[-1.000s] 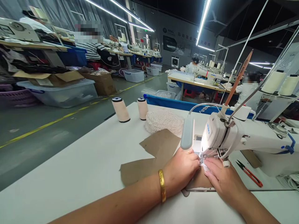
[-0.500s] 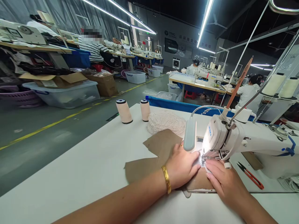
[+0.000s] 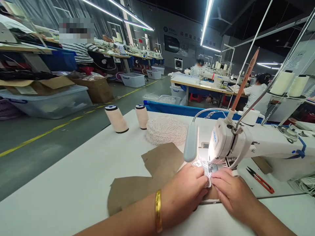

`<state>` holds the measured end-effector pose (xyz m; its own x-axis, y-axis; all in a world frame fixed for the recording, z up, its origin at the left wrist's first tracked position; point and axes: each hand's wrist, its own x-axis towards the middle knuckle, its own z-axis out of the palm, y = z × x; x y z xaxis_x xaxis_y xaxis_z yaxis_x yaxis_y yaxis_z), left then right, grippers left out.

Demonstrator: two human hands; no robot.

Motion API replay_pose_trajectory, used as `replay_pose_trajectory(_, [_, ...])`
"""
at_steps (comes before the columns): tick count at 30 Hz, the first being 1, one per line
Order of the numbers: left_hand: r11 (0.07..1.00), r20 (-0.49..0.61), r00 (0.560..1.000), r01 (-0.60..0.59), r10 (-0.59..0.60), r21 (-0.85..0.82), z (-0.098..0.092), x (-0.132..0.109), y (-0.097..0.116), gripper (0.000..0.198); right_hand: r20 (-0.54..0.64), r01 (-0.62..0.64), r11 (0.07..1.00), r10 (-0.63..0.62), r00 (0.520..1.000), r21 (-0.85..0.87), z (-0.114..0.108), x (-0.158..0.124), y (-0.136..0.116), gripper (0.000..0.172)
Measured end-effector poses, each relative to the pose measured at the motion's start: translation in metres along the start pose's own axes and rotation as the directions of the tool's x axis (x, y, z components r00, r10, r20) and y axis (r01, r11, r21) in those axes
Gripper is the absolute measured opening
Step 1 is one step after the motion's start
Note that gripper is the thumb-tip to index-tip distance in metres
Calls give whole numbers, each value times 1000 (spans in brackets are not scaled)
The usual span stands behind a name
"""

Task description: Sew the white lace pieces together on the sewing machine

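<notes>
A white sewing machine (image 3: 226, 141) stands at the right, its lamp (image 3: 191, 142) lighting the needle area. White lace (image 3: 205, 164) lies under the needle on brown fabric (image 3: 133, 186), which spreads left over the white table. My left hand (image 3: 185, 188), with a gold bracelet, has its fingers curled on the lace and fabric just left of the needle. My right hand (image 3: 232, 193) pinches the lace edge just right of it, fingertips close to those of my left hand. A heap of lace trim (image 3: 166, 131) sits behind the fabric.
Two thread cones (image 3: 116, 119) stand at the table's back left edge. Red-handled snips (image 3: 261, 180) lie right of my right hand. A blue cloth (image 3: 172, 108) hangs along the far edge. Beyond are people at other machines, plastic bins (image 3: 133, 80) and cardboard boxes.
My left hand has moved left and nearer and is more curled. More lace shows by the needle. The brown fabric has shifted toward me. The whole view has swung a little.
</notes>
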<state>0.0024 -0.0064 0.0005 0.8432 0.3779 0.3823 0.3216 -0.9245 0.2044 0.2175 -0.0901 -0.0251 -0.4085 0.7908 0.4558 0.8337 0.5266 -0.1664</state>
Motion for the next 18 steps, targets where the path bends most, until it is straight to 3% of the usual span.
replay_pose_trajectory(8, [990,43,999,-9,15,-138,7,-4,7,11,-5,-24,999,24,1000,-44,-5,-1,-1,35])
replay_pose_trajectory(18, [998,1,998,-56,56,-24,4,-3,7,16,29,-30,998,32,999,-51,-6,1,0,31])
